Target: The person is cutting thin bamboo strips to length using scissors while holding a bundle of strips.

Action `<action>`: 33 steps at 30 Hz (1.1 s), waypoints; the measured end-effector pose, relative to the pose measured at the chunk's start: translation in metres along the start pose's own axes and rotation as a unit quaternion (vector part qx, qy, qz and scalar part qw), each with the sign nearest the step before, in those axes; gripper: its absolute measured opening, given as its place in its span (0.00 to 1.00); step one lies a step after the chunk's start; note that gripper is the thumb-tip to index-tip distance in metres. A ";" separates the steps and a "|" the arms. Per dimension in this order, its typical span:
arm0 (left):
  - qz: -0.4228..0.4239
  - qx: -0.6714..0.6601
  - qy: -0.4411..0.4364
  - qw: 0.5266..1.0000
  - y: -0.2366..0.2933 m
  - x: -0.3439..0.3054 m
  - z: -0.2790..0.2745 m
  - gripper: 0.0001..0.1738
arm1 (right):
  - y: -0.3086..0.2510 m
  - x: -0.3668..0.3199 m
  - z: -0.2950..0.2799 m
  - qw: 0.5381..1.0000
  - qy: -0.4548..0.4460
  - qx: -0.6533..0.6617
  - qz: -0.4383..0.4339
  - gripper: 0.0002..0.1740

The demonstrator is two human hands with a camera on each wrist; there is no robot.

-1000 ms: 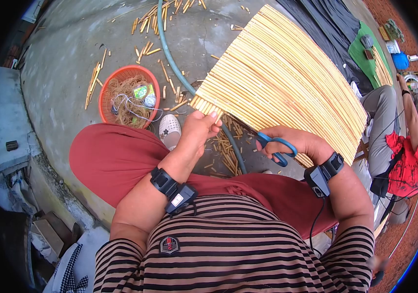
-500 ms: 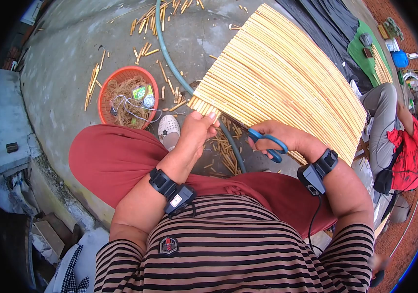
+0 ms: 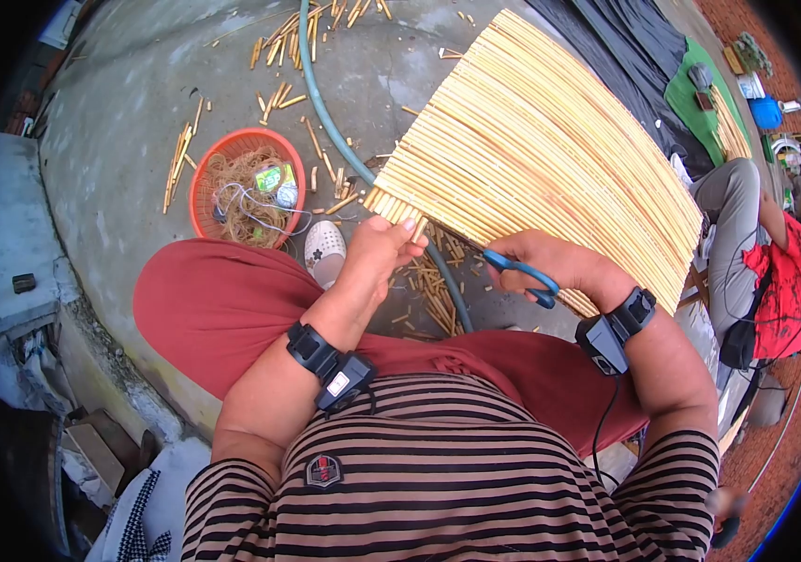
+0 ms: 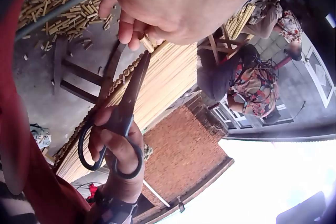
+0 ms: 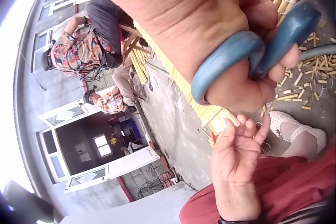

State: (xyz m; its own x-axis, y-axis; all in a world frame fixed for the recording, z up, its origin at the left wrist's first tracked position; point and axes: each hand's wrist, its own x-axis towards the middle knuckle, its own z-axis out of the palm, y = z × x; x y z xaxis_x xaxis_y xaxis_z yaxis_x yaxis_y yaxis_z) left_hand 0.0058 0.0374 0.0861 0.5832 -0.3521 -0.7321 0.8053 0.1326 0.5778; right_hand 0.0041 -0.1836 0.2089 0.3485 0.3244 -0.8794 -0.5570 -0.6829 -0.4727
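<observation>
A wide mat of yellow reed sticks (image 3: 550, 150) slants across the upper right of the head view. At its lower left corner my left hand (image 3: 383, 248) pinches the end of a stick between thumb and fingers. My right hand (image 3: 545, 262) grips blue-handled scissors (image 3: 536, 278), fingers through the loops, beside the mat's near edge. In the left wrist view the dark scissor blades (image 4: 137, 82) reach along that edge to a stick end (image 4: 148, 42) at my left fingers. The blades look nearly closed. The right wrist view shows the blue handles (image 5: 231, 58) round the right fingers.
An orange basket (image 3: 196, 201) with tangled twine stands left of my shoe. A green hose (image 3: 325, 117) crosses the floor among cut stick pieces (image 3: 438, 295). Another person in red (image 3: 789, 290) sits at the right, near a black sheet (image 3: 639, 66).
My right hand has moved slightly left and up along the mat's edge, and the scissor handles have drawn together. My left hand has stayed almost in place.
</observation>
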 end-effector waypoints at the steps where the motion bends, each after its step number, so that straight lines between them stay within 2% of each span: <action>1: -0.002 0.001 0.004 1.000 0.000 0.000 0.002 0.10 | 0.003 -0.002 -0.003 0.999 -0.022 0.026 0.002 0.08; 13: 0.006 0.006 0.002 1.000 -0.002 0.000 0.001 0.09 | 0.006 0.012 -0.007 0.996 -0.055 0.063 -0.010 0.09; 19: 0.013 -0.001 -0.008 1.000 -0.003 0.002 0.000 0.10 | 0.008 0.015 -0.010 0.998 -0.050 0.025 -0.020 0.09; 23: 0.014 -0.010 -0.020 1.000 -0.002 0.001 -0.001 0.10 | -0.003 0.011 -0.010 0.999 -0.011 -0.048 -0.001 0.07; 27: -0.007 -0.014 -0.016 1.000 -0.003 0.005 -0.005 0.09 | -0.001 0.009 -0.004 0.996 0.031 -0.081 -0.022 0.06; 30: -0.009 -0.022 -0.021 1.000 -0.001 0.003 -0.006 0.09 | 0.002 0.009 0.005 0.983 0.077 -0.154 -0.062 0.05; 33: -0.001 -0.026 -0.023 0.999 -0.001 0.003 -0.007 0.09 | -0.004 0.003 0.000 0.995 0.036 -0.093 -0.016 0.07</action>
State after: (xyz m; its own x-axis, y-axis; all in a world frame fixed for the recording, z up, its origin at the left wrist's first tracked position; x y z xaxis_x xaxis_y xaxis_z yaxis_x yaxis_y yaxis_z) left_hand 0.0078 0.0422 0.0807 0.5763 -0.3954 -0.7152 0.8122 0.1799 0.5550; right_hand 0.0068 -0.1799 0.2084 0.4207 0.3038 -0.8548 -0.3983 -0.7847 -0.4749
